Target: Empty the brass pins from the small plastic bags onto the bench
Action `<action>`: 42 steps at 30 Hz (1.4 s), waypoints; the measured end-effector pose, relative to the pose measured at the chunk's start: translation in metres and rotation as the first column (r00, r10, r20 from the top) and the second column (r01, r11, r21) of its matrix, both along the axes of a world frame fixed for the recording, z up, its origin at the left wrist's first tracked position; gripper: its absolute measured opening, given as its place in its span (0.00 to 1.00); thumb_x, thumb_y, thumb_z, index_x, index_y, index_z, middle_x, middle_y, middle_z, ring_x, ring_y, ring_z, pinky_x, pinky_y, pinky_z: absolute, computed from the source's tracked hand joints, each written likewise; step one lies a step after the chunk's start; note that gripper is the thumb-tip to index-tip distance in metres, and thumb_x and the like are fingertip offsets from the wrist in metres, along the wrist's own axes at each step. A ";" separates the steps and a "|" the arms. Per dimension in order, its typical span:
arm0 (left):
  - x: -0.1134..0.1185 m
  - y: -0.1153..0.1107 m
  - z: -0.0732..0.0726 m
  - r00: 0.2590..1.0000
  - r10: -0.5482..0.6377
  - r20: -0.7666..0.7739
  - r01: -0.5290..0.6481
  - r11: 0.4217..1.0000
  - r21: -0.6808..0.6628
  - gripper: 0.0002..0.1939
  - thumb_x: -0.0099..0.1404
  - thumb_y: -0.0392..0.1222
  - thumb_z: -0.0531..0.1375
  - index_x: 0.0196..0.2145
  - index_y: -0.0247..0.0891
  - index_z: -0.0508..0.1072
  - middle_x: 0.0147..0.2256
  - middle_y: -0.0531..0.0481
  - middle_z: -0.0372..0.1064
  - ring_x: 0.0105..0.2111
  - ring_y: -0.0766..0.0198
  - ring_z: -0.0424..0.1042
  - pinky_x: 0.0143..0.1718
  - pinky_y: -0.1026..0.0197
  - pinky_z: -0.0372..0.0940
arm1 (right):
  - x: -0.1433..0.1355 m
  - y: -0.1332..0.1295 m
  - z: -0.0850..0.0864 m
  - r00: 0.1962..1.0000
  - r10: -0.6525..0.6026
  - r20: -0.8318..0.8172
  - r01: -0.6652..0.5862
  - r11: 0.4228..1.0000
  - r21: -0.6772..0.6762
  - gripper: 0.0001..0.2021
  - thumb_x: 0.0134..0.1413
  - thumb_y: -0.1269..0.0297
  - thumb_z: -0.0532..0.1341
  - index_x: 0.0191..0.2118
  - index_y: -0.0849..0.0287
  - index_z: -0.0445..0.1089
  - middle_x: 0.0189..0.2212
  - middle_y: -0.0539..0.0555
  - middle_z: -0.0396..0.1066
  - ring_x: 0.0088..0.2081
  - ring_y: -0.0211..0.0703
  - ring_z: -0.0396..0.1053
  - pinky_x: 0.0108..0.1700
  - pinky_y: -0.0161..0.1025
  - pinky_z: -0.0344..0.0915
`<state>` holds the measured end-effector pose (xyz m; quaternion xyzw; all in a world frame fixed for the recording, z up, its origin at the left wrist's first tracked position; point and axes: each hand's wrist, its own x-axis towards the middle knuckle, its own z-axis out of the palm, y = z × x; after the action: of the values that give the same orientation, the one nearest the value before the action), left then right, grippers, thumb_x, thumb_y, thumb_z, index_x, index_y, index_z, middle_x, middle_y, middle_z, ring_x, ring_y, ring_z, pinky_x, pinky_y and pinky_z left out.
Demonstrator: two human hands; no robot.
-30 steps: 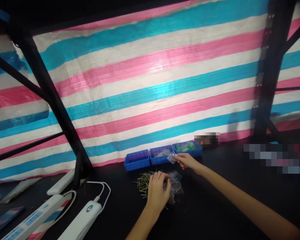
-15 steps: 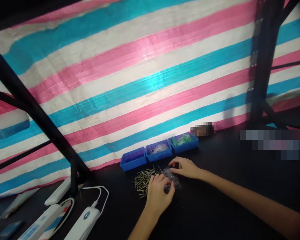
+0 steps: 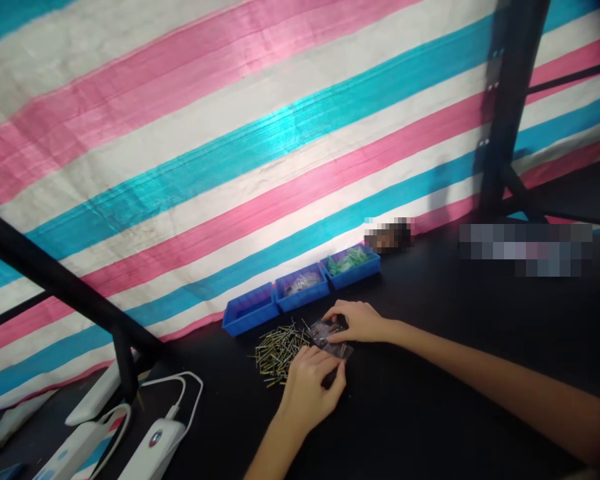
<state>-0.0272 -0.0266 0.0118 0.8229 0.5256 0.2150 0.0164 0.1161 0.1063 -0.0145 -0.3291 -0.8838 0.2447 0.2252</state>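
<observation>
A small clear plastic bag (image 3: 336, 348) lies on the black table between my hands, with a few thin dark bits showing in or under it. My left hand (image 3: 313, 377) is closed at the bag's near edge, thumb and fingertips pinching it. From the right, my right hand (image 3: 363, 321) reaches over the bag's far side, its bent fingers and thumb gripping it. A loose pile of thin screw-like metal pieces (image 3: 279, 353), yellowish and silvery, lies just left of the bag. My left hand partly covers the pile's right edge.
Behind the pile stand three blue trays: a bare one (image 3: 250, 321), one with clear plastic bags (image 3: 304, 303), one with green pieces (image 3: 353, 277). White power bank (image 3: 153, 443), cable (image 3: 200, 400) and power strip (image 3: 73, 450) lie left, near a black frame leg (image 3: 125, 363).
My right hand has moved left onto the bag, from beside its far edge. My left hand keeps its place at the near edge. The whole view has shifted slightly.
</observation>
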 end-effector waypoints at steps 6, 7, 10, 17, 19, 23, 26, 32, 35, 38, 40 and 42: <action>-0.004 0.002 -0.003 0.988 -0.034 0.153 0.041 0.998 -0.041 0.13 0.64 0.36 0.50 0.36 0.42 0.75 0.36 0.50 0.75 0.36 0.62 0.70 0.42 0.58 0.62 | 0.000 0.002 -0.002 0.999 -0.023 -0.025 0.022 0.999 -0.039 0.22 0.42 0.50 0.64 0.45 0.49 0.69 0.34 0.48 0.72 0.36 0.43 0.69 0.34 0.35 0.57; -0.007 0.003 -0.002 0.987 -0.018 0.161 0.023 0.999 -0.030 0.12 0.64 0.36 0.51 0.36 0.41 0.75 0.37 0.50 0.74 0.37 0.62 0.71 0.42 0.58 0.62 | 0.000 0.002 -0.002 0.999 -0.028 -0.026 0.027 0.999 -0.045 0.23 0.41 0.50 0.64 0.46 0.49 0.69 0.34 0.48 0.72 0.36 0.43 0.69 0.33 0.34 0.57; -0.018 0.007 0.001 0.984 0.077 0.158 -0.084 0.996 0.038 0.11 0.64 0.37 0.52 0.36 0.40 0.74 0.38 0.49 0.73 0.39 0.61 0.70 0.43 0.58 0.62 | 0.002 0.002 -0.002 0.999 -0.038 -0.021 0.038 0.999 -0.024 0.24 0.41 0.49 0.64 0.46 0.50 0.69 0.35 0.50 0.70 0.34 0.42 0.68 0.32 0.34 0.57; -0.030 0.015 -0.002 0.969 0.241 0.048 -0.246 0.958 0.148 0.11 0.63 0.38 0.51 0.31 0.39 0.73 0.33 0.48 0.70 0.35 0.61 0.68 0.38 0.58 0.61 | 0.001 -0.001 -0.004 0.999 -0.044 -0.020 0.045 0.999 0.027 0.20 0.44 0.48 0.62 0.44 0.49 0.69 0.38 0.50 0.70 0.36 0.43 0.69 0.35 0.36 0.59; -0.026 0.015 -0.006 0.971 0.237 0.018 -0.238 0.963 0.127 0.11 0.63 0.38 0.51 0.31 0.39 0.72 0.32 0.48 0.70 0.35 0.61 0.68 0.37 0.58 0.61 | 0.000 -0.002 -0.004 0.999 -0.048 -0.018 0.048 0.999 0.001 0.20 0.44 0.50 0.62 0.45 0.50 0.69 0.34 0.49 0.71 0.36 0.43 0.69 0.34 0.35 0.59; -0.018 0.013 -0.010 0.976 0.219 -0.021 -0.216 0.972 0.092 0.11 0.64 0.38 0.50 0.31 0.40 0.72 0.32 0.49 0.70 0.34 0.61 0.68 0.37 0.58 0.60 | 0.000 -0.005 -0.003 0.997 -0.065 -0.036 0.065 0.998 0.016 0.21 0.44 0.50 0.62 0.45 0.49 0.69 0.44 0.51 0.68 0.40 0.45 0.69 0.39 0.37 0.60; -0.017 0.012 -0.010 0.975 0.222 -0.032 -0.219 0.973 0.080 0.10 0.64 0.38 0.51 0.31 0.41 0.71 0.32 0.50 0.69 0.34 0.61 0.68 0.37 0.58 0.59 | 0.000 -0.006 -0.003 0.998 -0.059 -0.035 0.059 0.998 0.022 0.21 0.44 0.50 0.62 0.46 0.49 0.68 0.45 0.51 0.68 0.41 0.45 0.69 0.40 0.38 0.60; -0.017 0.012 -0.009 0.977 0.214 -0.025 -0.212 0.975 0.070 0.10 0.64 0.39 0.50 0.31 0.40 0.71 0.32 0.51 0.69 0.35 0.61 0.68 0.38 0.58 0.58 | -0.002 -0.006 -0.004 0.996 -0.074 -0.048 0.073 0.997 -0.013 0.21 0.43 0.49 0.62 0.46 0.49 0.69 0.36 0.49 0.72 0.37 0.44 0.70 0.35 0.36 0.58; -0.016 0.012 -0.009 0.977 0.212 -0.031 -0.209 0.975 0.074 0.11 0.64 0.38 0.50 0.30 0.40 0.71 0.31 0.50 0.70 0.34 0.60 0.68 0.37 0.58 0.58 | -0.002 -0.006 -0.003 0.993 -0.106 -0.055 0.103 0.994 -0.046 0.22 0.41 0.49 0.64 0.45 0.47 0.69 0.33 0.47 0.73 0.35 0.43 0.70 0.33 0.35 0.57; -0.016 0.012 -0.009 0.975 0.222 -0.025 -0.220 0.972 0.078 0.10 0.64 0.38 0.51 0.30 0.40 0.71 0.31 0.50 0.69 0.34 0.60 0.68 0.37 0.58 0.59 | -0.002 -0.003 -0.005 0.990 -0.113 -0.082 0.103 0.987 -0.120 0.23 0.38 0.51 0.65 0.44 0.48 0.69 0.29 0.46 0.72 0.32 0.41 0.69 0.31 0.34 0.56; -0.017 0.013 -0.010 0.974 0.227 -0.006 -0.226 0.971 0.074 0.10 0.64 0.38 0.51 0.29 0.40 0.71 0.31 0.50 0.69 0.34 0.60 0.67 0.37 0.58 0.59 | -0.003 0.002 -0.009 0.980 -0.099 -0.171 0.060 0.975 -0.215 0.24 0.37 0.52 0.66 0.45 0.52 0.69 0.27 0.47 0.71 0.29 0.39 0.68 0.29 0.33 0.56; -0.020 0.015 -0.011 0.973 0.230 0.027 -0.231 0.970 0.071 0.10 0.63 0.38 0.51 0.29 0.39 0.70 0.30 0.50 0.69 0.34 0.61 0.67 0.37 0.58 0.59 | -0.005 0.008 -0.014 0.943 -0.076 -0.324 -0.036 0.944 -0.327 0.26 0.37 0.54 0.67 0.46 0.58 0.69 0.25 0.48 0.70 0.26 0.37 0.66 0.28 0.33 0.58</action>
<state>-0.0470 -0.0116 0.0005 0.7543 0.6092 0.2424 -0.0342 0.1116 0.1147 -0.0287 -0.3251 -0.7766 0.4378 0.3155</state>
